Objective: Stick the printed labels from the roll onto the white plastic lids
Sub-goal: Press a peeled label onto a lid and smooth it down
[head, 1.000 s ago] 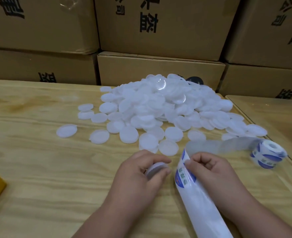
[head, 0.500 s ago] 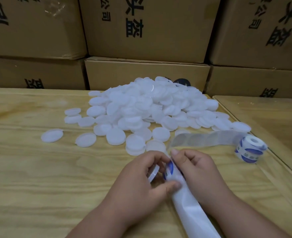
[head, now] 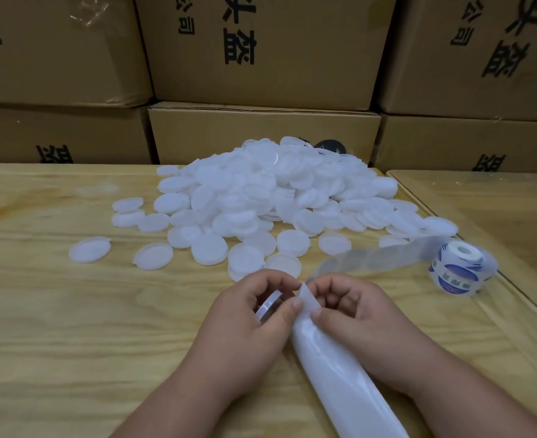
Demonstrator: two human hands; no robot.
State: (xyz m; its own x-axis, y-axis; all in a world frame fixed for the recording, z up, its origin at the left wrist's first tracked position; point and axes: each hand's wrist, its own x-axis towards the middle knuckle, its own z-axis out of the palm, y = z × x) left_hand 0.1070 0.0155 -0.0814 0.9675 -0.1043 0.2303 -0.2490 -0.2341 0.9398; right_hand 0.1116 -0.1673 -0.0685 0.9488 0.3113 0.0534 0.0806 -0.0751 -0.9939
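A big heap of white plastic lids (head: pixel 280 191) lies mid-table, with loose ones spread toward me. My left hand (head: pixel 248 317) grips one white lid (head: pixel 268 306) on edge, fingers curled round it. My right hand (head: pixel 352 308) pinches the white backing strip (head: pixel 306 300) right beside that lid. The used strip (head: pixel 349 384) trails down toward me between my forearms. From my right hand the strip runs up and right to the label roll (head: pixel 460 268), which shows blue printed labels. No label is visible between my fingers.
The wooden table (head: pixel 71 327) has a second table (head: pixel 498 216) butted against its right side, the roll near that seam. Stacked cardboard boxes (head: pixel 261 58) wall off the back. A single lid (head: pixel 89 249) lies apart at the left.
My hands came together; the blue label seen on the strip earlier is out of sight now. The lid is tilted on edge in my left hand. The view shifted right, dropping a yellow object out of frame.
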